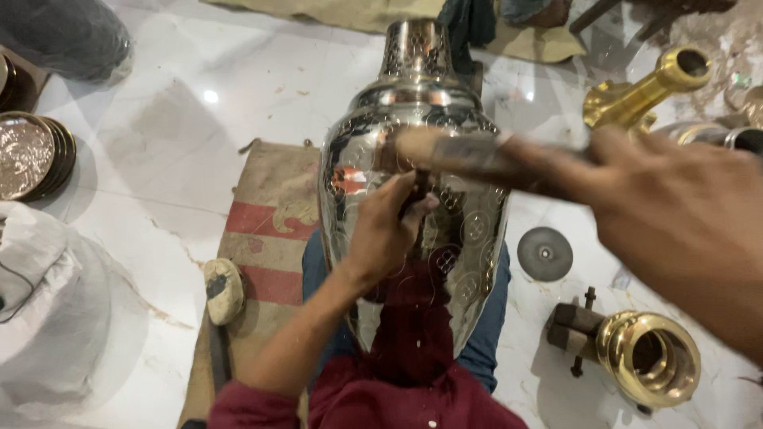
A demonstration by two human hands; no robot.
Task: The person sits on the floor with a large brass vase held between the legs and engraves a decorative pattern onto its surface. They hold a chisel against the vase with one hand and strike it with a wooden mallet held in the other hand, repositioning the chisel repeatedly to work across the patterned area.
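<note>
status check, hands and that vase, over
Left hand pinching small tool against engraved silver metal vase. Right hand gripping blurred wooden-handled hammer. Nothing blocking.

White marble floor (159, 159), scuffed. On it: striped burlap mat (266, 230), stone (223, 290), stacked metal plates (32, 155), white sack (56, 318), grey disc (544, 253), brass fittings (648, 353).

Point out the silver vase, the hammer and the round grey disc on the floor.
silver vase (465, 230): head view, on the engraved belly, right of the left hand.
hammer (469, 155): head view, on the blurred wooden shaft held by the right hand.
round grey disc (544, 254): head view, on its centre, flat on the floor.
</note>
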